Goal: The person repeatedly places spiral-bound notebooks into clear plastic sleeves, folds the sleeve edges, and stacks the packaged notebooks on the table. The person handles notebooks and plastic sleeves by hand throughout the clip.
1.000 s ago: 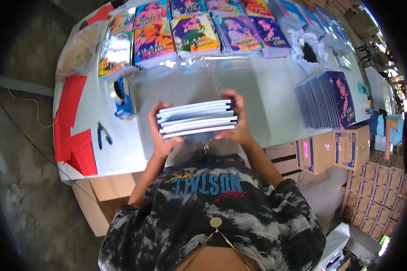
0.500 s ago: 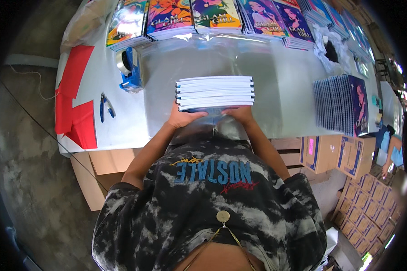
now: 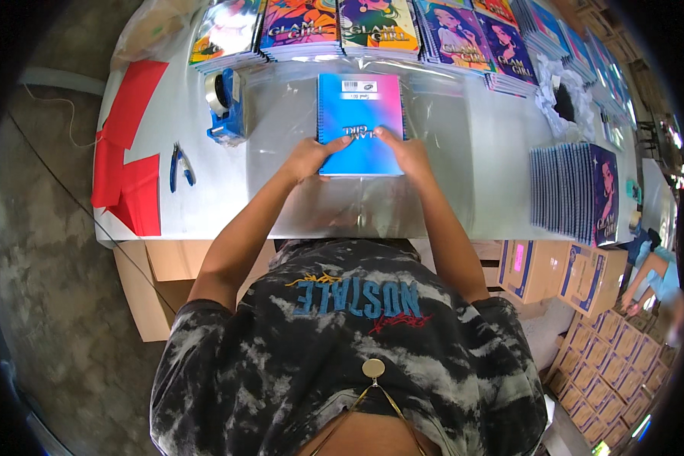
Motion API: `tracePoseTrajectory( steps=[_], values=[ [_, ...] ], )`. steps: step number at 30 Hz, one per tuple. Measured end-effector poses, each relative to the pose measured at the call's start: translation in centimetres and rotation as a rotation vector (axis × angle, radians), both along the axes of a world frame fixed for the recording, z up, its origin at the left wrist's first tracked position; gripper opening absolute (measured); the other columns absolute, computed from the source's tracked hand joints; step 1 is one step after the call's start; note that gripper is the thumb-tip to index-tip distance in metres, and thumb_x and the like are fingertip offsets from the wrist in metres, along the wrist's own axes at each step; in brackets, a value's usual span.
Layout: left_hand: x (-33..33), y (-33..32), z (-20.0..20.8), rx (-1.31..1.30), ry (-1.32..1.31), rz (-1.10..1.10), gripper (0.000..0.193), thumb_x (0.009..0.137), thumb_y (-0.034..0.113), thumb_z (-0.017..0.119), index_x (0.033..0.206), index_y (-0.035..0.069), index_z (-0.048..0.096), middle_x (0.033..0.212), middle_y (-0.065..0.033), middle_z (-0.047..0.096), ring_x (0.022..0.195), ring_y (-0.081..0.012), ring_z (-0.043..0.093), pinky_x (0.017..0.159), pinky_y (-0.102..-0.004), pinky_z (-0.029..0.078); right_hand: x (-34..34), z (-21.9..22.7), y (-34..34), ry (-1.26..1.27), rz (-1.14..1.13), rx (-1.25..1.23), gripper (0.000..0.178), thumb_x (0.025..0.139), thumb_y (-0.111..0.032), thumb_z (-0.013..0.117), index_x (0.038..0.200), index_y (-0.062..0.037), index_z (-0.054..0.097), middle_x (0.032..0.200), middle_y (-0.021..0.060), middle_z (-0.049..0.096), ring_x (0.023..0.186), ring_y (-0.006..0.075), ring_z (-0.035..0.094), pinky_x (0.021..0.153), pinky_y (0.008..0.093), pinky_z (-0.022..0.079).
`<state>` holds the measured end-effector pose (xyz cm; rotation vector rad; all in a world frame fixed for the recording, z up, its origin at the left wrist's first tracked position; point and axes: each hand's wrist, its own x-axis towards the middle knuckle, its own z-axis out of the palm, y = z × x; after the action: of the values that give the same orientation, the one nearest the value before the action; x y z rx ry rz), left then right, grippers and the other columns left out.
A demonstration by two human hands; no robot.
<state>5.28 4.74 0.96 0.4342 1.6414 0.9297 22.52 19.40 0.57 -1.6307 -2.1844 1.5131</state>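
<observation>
A stack of spiral notebooks [image 3: 357,110] lies over the table's middle, its top cover blue fading to pink with a white barcode label at the far end. My left hand [image 3: 315,156] grips the stack's near left side, thumb on the cover. On the near right side, my right hand [image 3: 405,152] grips it the same way, thumb also on top. Most of my fingers are hidden at the sides and beneath. Clear plastic film [image 3: 281,199] lies spread on the table under and around the stack.
Left on the white table [image 3: 197,220] are a blue tape dispenser [image 3: 226,106], blue-handled nippers [image 3: 179,169] and red sheets [image 3: 138,190]. Stacked notebooks [image 3: 300,26] line the far edge; another row [image 3: 562,186] stands at right. Cartons [image 3: 593,277] sit below right, near another person's arm [image 3: 644,281].
The stack has tipped from page edges facing up to lying with its cover up. Both hands have moved farther from my body with it.
</observation>
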Motion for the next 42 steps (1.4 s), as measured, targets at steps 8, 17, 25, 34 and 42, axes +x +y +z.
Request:
tracePoseTrajectory(
  steps=[8,17,25,34,42],
  values=[
    [-1.8,-0.7,1.7,-0.319,0.901,0.033,0.061,0.083,0.055,0.053,0.098,-0.003,0.065,0.093,-0.0141,0.064,0.087,-0.0321,0.061,0.079,-0.0458,0.046,2.8,0.9,1.0,-0.215,-0.015,0.513,0.058,0.084,-0.055,0.048,0.091,-0.0008,0.068,0.105,0.0230,0.060,0.103,0.0336,0.056,0.089,0.0455,0.040],
    [-2.7,-2.4,-4.7,0.260,1.374,0.408,0.047,0.078,0.037,0.066,0.107,0.000,0.061,0.113,-0.0143,0.057,0.097,-0.0297,0.056,0.081,-0.0414,0.044,6.9,-2.9,0.9,-0.027,-0.217,0.799,0.023,0.077,-0.022,0.064,0.099,-0.0146,0.068,0.134,0.0137,0.043,0.131,0.0361,0.025,0.103,0.0527,0.020],
    [-5.5,-4.0,-1.1,0.166,0.105,0.253,0.053,0.079,0.043,0.065,0.113,0.004,0.054,0.091,-0.0066,0.062,0.074,-0.0151,0.056,0.064,-0.0280,0.044,7.4,-4.9,1.0,-0.141,-0.072,1.125,0.020,0.071,-0.019,0.070,0.092,-0.0160,0.068,0.127,0.0127,0.050,0.111,0.0354,0.050,0.090,0.0508,0.038],
    [-7.4,-5.8,2.0,0.249,-0.021,0.231,0.019,0.089,0.026,0.058,0.088,0.008,0.063,0.072,-0.0008,0.057,0.070,-0.0081,0.053,0.062,-0.0233,0.041,7.9,1.6,5.3,0.367,-0.347,-0.532,0.037,0.081,-0.036,0.067,0.081,0.0007,0.063,0.079,0.0032,0.060,0.074,0.0076,0.054,0.050,0.0188,0.037],
    [-4.5,-0.5,3.2,0.594,0.413,-0.014,0.020,0.085,0.015,0.058,0.067,0.006,0.054,0.137,-0.0163,0.040,0.128,-0.0226,0.032,0.097,-0.0326,0.030,6.1,6.8,7.2,0.546,-0.025,-0.104,0.029,0.082,-0.032,0.063,0.085,-0.0033,0.065,0.091,0.0066,0.061,0.092,0.0167,0.055,0.084,0.0294,0.040]
  ],
)
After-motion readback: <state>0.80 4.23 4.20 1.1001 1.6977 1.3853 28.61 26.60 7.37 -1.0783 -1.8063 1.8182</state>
